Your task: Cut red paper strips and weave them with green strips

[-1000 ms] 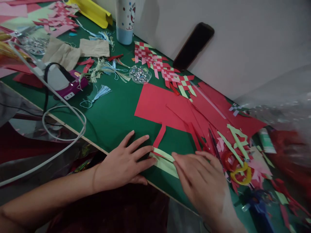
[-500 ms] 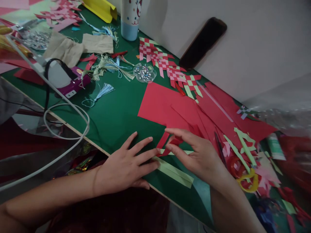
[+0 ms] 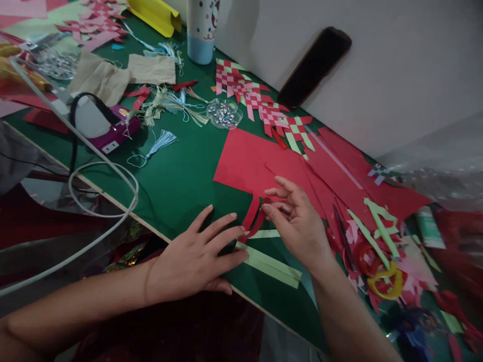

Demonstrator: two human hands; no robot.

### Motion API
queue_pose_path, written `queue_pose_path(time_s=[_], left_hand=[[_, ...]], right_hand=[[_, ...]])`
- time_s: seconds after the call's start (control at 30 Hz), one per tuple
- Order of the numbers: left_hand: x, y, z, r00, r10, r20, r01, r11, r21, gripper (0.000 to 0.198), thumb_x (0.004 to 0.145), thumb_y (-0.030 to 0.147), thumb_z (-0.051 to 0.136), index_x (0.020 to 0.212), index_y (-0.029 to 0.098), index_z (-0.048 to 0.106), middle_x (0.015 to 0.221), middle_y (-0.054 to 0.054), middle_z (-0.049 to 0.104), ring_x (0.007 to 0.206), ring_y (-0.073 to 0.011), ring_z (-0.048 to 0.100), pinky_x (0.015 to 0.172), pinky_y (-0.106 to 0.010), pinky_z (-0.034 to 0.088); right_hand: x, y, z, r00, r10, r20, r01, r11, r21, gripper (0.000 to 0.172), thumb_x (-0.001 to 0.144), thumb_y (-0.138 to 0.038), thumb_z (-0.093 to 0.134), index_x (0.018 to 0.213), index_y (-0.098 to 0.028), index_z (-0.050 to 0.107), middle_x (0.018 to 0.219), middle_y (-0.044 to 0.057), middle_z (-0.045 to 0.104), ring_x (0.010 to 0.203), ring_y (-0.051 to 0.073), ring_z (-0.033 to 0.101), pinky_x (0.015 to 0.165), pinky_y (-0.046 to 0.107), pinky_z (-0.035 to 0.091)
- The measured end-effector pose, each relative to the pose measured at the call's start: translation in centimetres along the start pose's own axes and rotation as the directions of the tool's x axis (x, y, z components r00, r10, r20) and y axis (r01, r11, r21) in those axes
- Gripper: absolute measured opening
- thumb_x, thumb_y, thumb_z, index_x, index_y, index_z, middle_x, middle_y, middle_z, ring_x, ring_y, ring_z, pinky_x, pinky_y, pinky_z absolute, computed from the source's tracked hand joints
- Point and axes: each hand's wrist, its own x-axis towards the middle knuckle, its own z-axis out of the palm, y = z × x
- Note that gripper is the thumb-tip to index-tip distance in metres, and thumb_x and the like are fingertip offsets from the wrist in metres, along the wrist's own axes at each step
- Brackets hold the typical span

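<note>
My left hand (image 3: 206, 254) lies flat near the table's front edge with its fingers spread. Its fingertips press on the ends of the paper strips. My right hand (image 3: 296, 218) pinches a red paper strip (image 3: 258, 223) between thumb and forefinger, lifting its far part off the table. Another red strip (image 3: 250, 213) lies beside it, leading back to the red sheet. A light green strip (image 3: 266, 234) runs under the red ones, and a wider, creased green strip (image 3: 273, 266) extends from under my left fingers. Where the strips cross is partly hidden by my left hand.
A large red paper sheet (image 3: 241, 156) lies beyond my hands. Woven paper fish (image 3: 260, 95), a dish of small beads or eyes (image 3: 225, 113) and a cup (image 3: 202, 35) stand behind. Yellow-handled scissors (image 3: 387, 281) and scraps lie right; a white cable (image 3: 105, 213) hangs left.
My right hand has turned and shifted slightly, pulling the red strip's free end up and away from me. My left hand stays almost still.
</note>
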Motion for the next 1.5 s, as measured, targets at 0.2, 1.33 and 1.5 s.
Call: queue_pose_path(time_s=[0.2, 1.33, 1.5], left_hand=[[-0.1, -0.1, 0.0, 0.999, 0.022, 0.025, -0.023, 0.999, 0.043, 0.058, 0.086, 0.067, 0.058, 0.132, 0.032, 0.056, 0.149, -0.003, 0.044, 0.146, -0.0311, 0.028, 0.121, -0.062, 0.006], [0.0, -0.2, -0.1, 0.998, 0.007, 0.060, -0.007, 1.000, -0.004, 0.053, 0.090, 0.067, 0.051, 0.130, 0.033, 0.058, 0.133, -0.004, 0.058, 0.142, -0.0293, 0.035, 0.122, -0.057, 0.005], [0.1, -0.2, -0.1, 0.998, 0.012, 0.056, -0.013, 1.000, 0.005, 0.051, 0.092, 0.066, 0.050, 0.129, 0.032, 0.058, 0.132, -0.004, 0.059, 0.142, -0.0276, 0.036, 0.122, -0.058, 0.005]], right_hand=[[-2.4, 1.8, -1.6, 0.974, -0.190, -0.123, 0.125, 0.904, -0.410, 0.028, 0.092, -0.034, 0.060, 0.118, -0.023, 0.062, 0.102, 0.009, 0.069, 0.084, 0.020, 0.068, 0.074, 0.037, 0.058], [-4.2, -0.2, 1.5, 0.951, -0.287, 0.112, 0.307, 0.908, -0.286, 0.012, 0.097, -0.024, 0.054, 0.090, -0.022, 0.064, 0.090, 0.004, 0.072, 0.084, 0.017, 0.065, 0.078, 0.033, 0.051], [-3.9, 0.1, 1.9, 0.972, -0.220, 0.080, 0.234, 0.906, -0.353, 0.016, 0.096, -0.028, 0.055, 0.085, -0.022, 0.064, 0.089, 0.004, 0.070, 0.085, 0.017, 0.066, 0.078, 0.031, 0.051]])
